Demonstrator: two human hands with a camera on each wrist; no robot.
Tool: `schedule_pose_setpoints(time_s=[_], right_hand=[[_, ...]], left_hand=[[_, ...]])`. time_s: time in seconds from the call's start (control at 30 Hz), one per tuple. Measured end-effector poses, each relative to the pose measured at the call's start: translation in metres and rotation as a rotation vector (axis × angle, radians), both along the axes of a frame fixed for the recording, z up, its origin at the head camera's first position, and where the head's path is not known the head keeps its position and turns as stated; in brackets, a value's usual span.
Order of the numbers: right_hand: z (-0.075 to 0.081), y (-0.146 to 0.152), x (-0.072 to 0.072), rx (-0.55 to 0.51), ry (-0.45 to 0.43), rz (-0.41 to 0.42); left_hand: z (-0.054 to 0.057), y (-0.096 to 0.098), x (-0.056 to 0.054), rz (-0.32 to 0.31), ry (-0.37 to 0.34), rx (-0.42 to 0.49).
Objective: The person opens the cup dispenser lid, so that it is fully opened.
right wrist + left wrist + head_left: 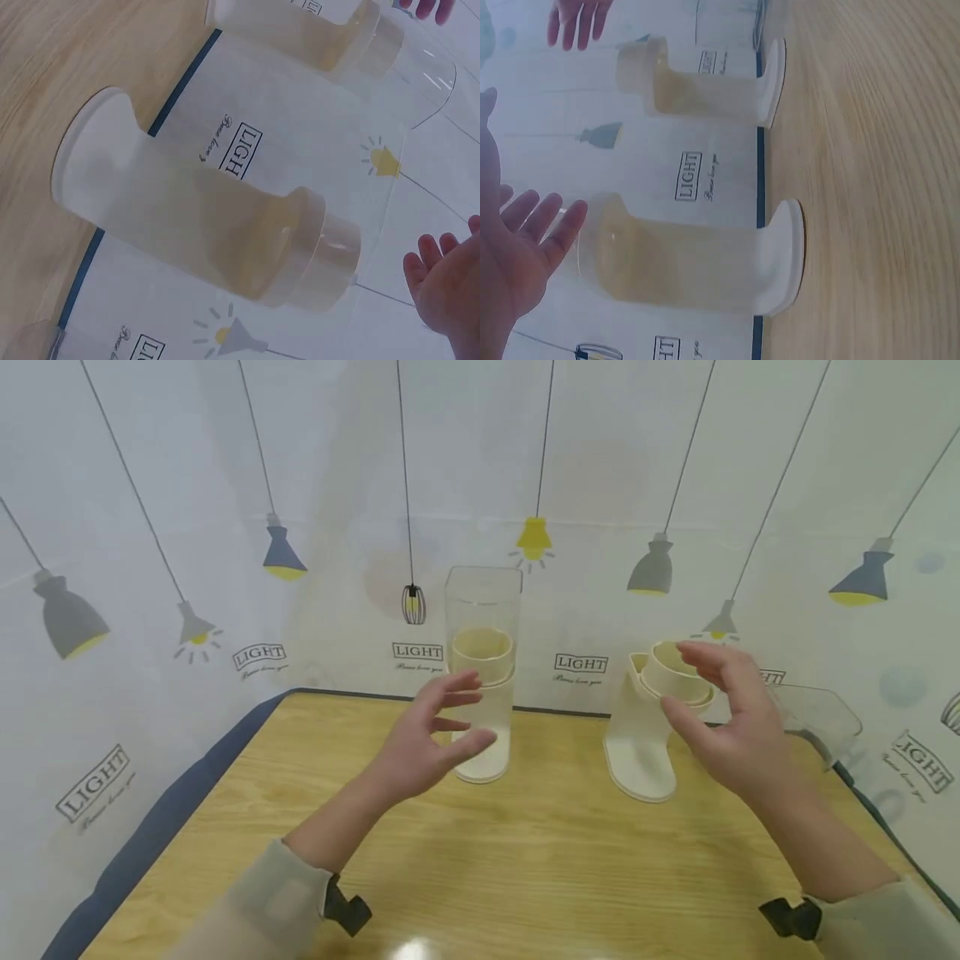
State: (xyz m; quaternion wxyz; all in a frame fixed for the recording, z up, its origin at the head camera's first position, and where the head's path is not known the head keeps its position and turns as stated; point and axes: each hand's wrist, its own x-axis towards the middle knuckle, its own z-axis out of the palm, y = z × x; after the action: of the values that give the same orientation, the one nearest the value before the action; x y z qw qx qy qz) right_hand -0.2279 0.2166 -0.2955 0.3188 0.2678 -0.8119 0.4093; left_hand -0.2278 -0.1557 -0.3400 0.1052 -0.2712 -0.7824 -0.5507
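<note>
Two cream plastic stands, each with a rounded foot and a round collar, rise near the back of the table. The left stand (483, 727) carries a clear container (483, 587) above its collar. My left hand (423, 747) is in front of it, fingers loosely spread and holding nothing; in the left wrist view its fingertips overlap the collar's edge, so contact is unclear. Beside the right stand (187, 217) hovers my right hand (738, 727), fingers relaxed around empty air. A gap separates this hand from the stand's cream ring (336, 262) in the right wrist view.
Behind the right hand, a clear container (821, 714) sits by the table's back right corner, partly hidden. A printed white curtain (330, 610) hangs along the back and sides of the wooden table (525, 877). Dark blue fabric (161, 827) borders the left edge.
</note>
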Motion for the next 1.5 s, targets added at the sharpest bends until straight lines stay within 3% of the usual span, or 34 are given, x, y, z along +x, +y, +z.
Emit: schedule_pose_setpoints(time_s=[0.2,0.4,0.6,0.9,1.07,1.17,1.5], right_hand=[[0.006,-0.03,-0.012,0.073,-0.08,0.034],[0.019,-0.063,-0.03,0.112,-0.149,0.075],[0.034,-0.099,-0.05,0.165,-0.187,0.09],[0.054,-0.146,-0.077,0.287,-0.209,0.081],[0.05,-0.164,-0.083,0.331,-0.25,0.085],[0.045,-0.171,-0.084,0.312,-0.234,0.076],[0.032,-0.185,-0.084,0.23,-0.231,0.017]], left_hand=[[-0.004,-0.028,-0.02,0.087,-0.051,-0.012],[-0.009,-0.042,-0.046,0.124,-0.12,-0.035],[-0.009,-0.044,-0.075,0.108,-0.196,-0.057],[0.007,-0.03,-0.114,0.068,-0.219,-0.097],[0.012,-0.018,-0.123,0.049,-0.225,-0.106],[0.012,-0.016,-0.124,0.072,-0.225,-0.119],[-0.004,-0.02,-0.129,0.081,-0.218,-0.121]])
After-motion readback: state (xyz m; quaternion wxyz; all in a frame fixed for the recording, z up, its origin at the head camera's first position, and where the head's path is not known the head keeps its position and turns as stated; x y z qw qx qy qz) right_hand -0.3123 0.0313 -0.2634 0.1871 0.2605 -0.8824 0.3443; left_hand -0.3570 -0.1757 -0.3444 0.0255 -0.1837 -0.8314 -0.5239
